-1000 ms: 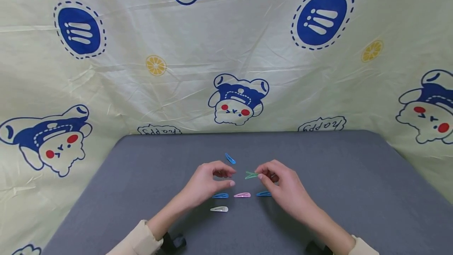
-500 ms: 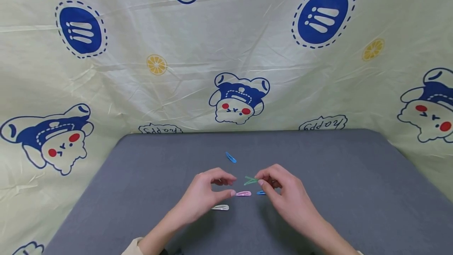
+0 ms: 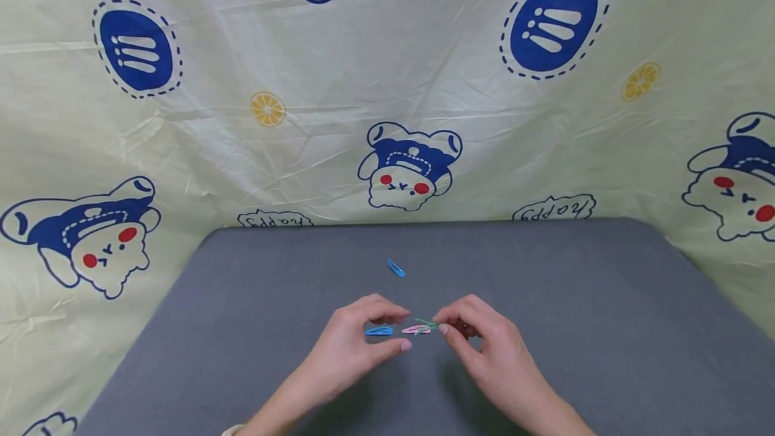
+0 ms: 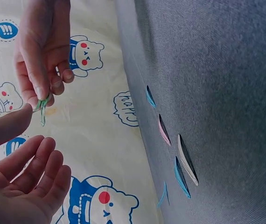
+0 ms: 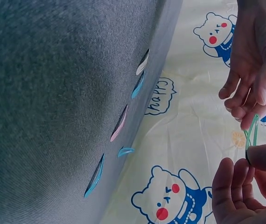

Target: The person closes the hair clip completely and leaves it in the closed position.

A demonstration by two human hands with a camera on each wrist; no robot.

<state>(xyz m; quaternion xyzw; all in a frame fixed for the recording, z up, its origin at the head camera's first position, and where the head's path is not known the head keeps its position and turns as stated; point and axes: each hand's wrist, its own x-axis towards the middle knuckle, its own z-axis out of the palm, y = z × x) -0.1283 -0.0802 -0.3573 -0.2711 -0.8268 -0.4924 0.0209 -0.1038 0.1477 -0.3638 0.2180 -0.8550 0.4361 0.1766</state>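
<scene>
My right hand [image 3: 484,342] pinches a green snap hair clip [image 5: 254,130] between thumb and forefinger. The clip is sprung apart, its two prongs in a V pointing left. My left hand [image 3: 348,345] faces it with thumb and fingers parted and holds nothing. In the head view the green clip lies in line with a pink hair clip [image 3: 414,330] on the table. A blue hair clip [image 3: 379,332] shows between the left thumb and fingers. A white hair clip [image 4: 187,158] and another blue hair clip [image 5: 94,176] are hidden behind my hands in the head view.
A third blue hair clip [image 3: 396,268] lies farther back on the grey table [image 3: 545,274]. Behind the table's far edge hangs a pale curtain [image 3: 315,167] printed with cartoon bears. The clips on the table lie below both hands.
Both hands have moved down in the head view, the green clip with the right one. The left hand now covers the white clip, and the right hand the blue clip at right.
</scene>
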